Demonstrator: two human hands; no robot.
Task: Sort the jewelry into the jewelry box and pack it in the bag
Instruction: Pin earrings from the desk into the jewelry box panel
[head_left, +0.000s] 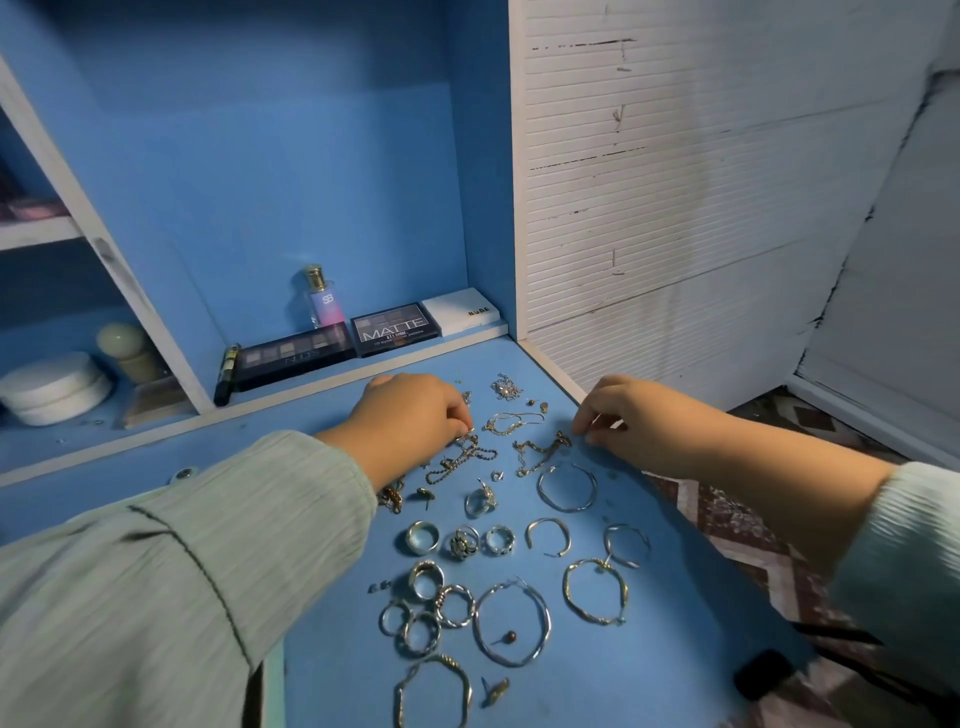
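Jewelry lies loose on the blue counter (332, 597); neither a jewelry box nor a bag can be made out anywhere in view, so packing looks not yet begun.

Left hand (410, 418): fingers curled, grip pinched on a small gold piece at the top of a beaded chain (460, 462). Right hand (618, 415): fingertips curled down at the end of a gold chain (540, 449); whether the grip has closed on it, I cannot tell.

Risks, as judged:
- The chains sit close and partly overlapping. Lifting one could drag its neighbour and knot them.
- The silver cluster (506, 387) and tiny studs (537, 404) lie near the counter's right edge; a sweep of the right wrist could knock them to the patterned floor (727, 525).
- The left sleeve (171, 561) hangs over the counter just beside a gold chain (390, 499); fabric could snag it.
- The rings (422, 537) and hoop earrings (511, 623) nearer the person would roll if bumped.
- The eyeshadow palettes (395, 328) and perfume bottle (323, 297) on the back ledge stand well apart, little danger.
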